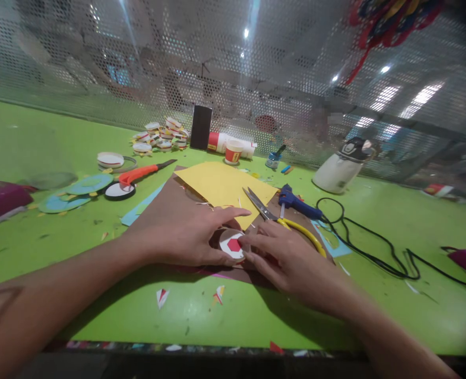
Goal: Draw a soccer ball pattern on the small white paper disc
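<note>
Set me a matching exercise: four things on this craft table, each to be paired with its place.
Things:
1. paper disc
2. scissors
3. utility knife
4. glue gun

Places:
A. left of the brown card
B. between the fingertips of the left hand and right hand
C. blades on the yellow sheet
D. beside the black cord

Pairs: 1-B, 2-C, 3-A, 4-D.

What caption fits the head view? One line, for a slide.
Left hand and right hand hold a white disc with a red centre on brown card, beside scissors and yellow paper.
</note>
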The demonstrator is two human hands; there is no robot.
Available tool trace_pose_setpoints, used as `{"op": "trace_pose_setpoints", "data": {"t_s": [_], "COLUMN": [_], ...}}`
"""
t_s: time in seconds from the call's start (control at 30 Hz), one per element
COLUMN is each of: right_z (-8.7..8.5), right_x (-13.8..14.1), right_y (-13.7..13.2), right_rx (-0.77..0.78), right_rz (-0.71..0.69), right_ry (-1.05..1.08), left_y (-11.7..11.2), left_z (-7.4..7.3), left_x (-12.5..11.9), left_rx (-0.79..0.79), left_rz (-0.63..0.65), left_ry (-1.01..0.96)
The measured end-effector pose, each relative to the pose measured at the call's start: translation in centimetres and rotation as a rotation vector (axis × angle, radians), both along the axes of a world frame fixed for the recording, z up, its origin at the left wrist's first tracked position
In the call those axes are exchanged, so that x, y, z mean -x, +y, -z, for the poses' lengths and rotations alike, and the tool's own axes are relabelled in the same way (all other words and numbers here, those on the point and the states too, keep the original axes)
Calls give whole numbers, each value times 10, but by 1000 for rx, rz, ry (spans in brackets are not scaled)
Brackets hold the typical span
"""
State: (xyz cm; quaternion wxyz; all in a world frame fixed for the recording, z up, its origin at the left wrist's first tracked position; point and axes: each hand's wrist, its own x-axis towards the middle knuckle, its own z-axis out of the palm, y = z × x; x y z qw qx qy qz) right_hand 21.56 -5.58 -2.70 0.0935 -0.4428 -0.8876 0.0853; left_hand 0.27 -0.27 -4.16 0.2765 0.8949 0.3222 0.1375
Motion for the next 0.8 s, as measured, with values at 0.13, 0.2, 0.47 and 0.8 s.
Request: {"op": "trace_pose_setpoints", "data": {"t_s": [0.13,0.2,0.47,0.8], "right_z": [2,2,-3,-1], "right_x": [-6,-8,-3,-4], "right_y": [0,-1,-4,-2], "right_rx": [-17,-30,16,-14], "right_rz": [21,8,-17,-24], "right_ry": [68,80,51,53], "left_y": [1,1,0,0], "left_z": [1,1,-1,0], "left_x": [0,0,0,1], "left_rx": [17,31,10,6], "left_rz": [12,18,8,18], "left_ry": [-15,-22,-14,-13]}}
